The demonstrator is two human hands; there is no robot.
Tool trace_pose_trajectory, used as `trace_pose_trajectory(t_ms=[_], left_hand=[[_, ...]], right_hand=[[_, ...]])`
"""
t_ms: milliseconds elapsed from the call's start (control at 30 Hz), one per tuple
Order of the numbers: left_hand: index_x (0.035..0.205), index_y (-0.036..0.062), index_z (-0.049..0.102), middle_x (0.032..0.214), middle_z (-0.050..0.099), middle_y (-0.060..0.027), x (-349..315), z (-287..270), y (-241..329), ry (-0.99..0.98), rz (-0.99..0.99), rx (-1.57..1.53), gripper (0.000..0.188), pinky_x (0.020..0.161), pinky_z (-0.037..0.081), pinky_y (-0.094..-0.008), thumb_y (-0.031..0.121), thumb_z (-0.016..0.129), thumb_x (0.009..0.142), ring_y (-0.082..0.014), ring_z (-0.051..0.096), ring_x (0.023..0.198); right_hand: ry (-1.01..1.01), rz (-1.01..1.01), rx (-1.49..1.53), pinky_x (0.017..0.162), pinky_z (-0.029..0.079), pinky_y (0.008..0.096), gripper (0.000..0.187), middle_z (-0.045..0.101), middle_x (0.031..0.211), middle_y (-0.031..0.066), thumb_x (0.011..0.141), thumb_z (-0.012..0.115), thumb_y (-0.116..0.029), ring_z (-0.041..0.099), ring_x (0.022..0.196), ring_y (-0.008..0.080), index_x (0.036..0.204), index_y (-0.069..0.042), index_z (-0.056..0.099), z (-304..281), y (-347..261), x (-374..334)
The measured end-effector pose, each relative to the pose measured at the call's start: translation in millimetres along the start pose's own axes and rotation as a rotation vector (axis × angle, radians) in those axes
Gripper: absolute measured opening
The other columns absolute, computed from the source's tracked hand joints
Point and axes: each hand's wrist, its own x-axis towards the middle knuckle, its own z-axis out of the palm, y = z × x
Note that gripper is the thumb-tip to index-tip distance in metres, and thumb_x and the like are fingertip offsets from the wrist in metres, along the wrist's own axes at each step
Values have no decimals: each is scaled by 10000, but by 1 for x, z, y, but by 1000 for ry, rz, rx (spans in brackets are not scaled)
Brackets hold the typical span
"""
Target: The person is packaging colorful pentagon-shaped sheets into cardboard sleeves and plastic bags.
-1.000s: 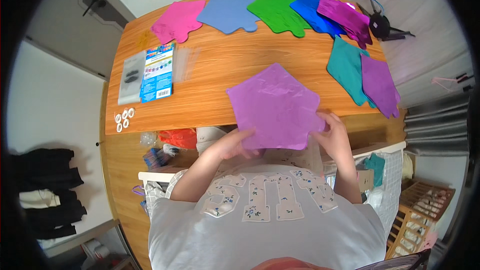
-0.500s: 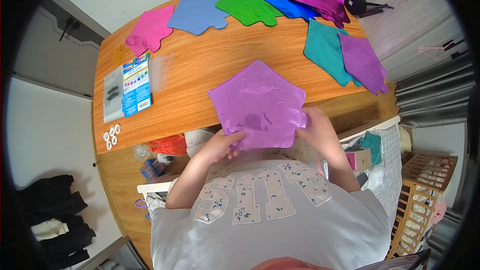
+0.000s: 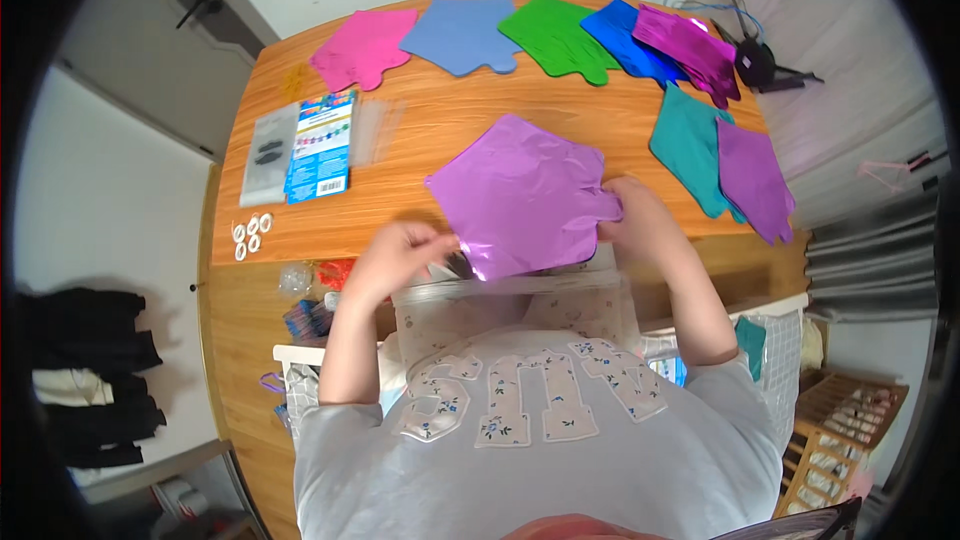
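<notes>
nearest my camera i see a pale grey shirt point(image 3: 540, 490) with floral patches across it. beyond it the two hands are at work. the left hand point(image 3: 398, 255) is a little blurred, fingertips pinching the near left edge of a flat purple foil piece point(image 3: 525, 195); the right hand point(image 3: 637, 225) grips the same piece by the tab on its right side. i have the piece spread between them over the near edge of the tabletop point(image 3: 400, 195), its near corner reaching past that edge; i can't tell whether it touches the wood.

near left i count five small white rings point(image 3: 254, 240) in a cluster. farther up on the left, a blue and white card point(image 3: 322, 150) lies beside clear plastic bags point(image 3: 268, 175).

on the right, a second purple piece point(image 3: 755, 180) overlaps a teal piece point(image 3: 685, 150).

along the far edge, left to right, i get pink point(image 3: 365, 48), light blue point(image 3: 460, 35), green point(image 3: 560, 37) and dark blue point(image 3: 622, 38) pieces, then a magenta one point(image 3: 690, 50) overlapping the dark blue, with a black device point(image 3: 755, 63) just beside it.
</notes>
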Motion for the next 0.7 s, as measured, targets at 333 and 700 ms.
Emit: trace_pose_trajectory(t_ms=[333, 700], left_hand=[[1117, 84, 757, 1140, 735, -78, 54, -51, -15, 446, 671, 554, 351, 1025, 446, -380, 245, 820, 811, -273, 618, 1151], [1096, 87, 768, 1073, 757, -81, 64, -61, -24, 408, 673, 425, 271, 907, 532, -367, 98, 788, 826, -259, 675, 1059]], right_hand=[[-63, 28, 136, 894, 523, 374, 490, 690, 1054, 195, 717, 782, -142, 672, 997, 313, 1156, 36, 654, -2, 5, 23], [-2, -9, 185, 943, 493, 345, 559, 620, 1122, 143, 714, 790, -92, 625, 1060, 273, 1237, 26, 632, -6, 4, 15]])
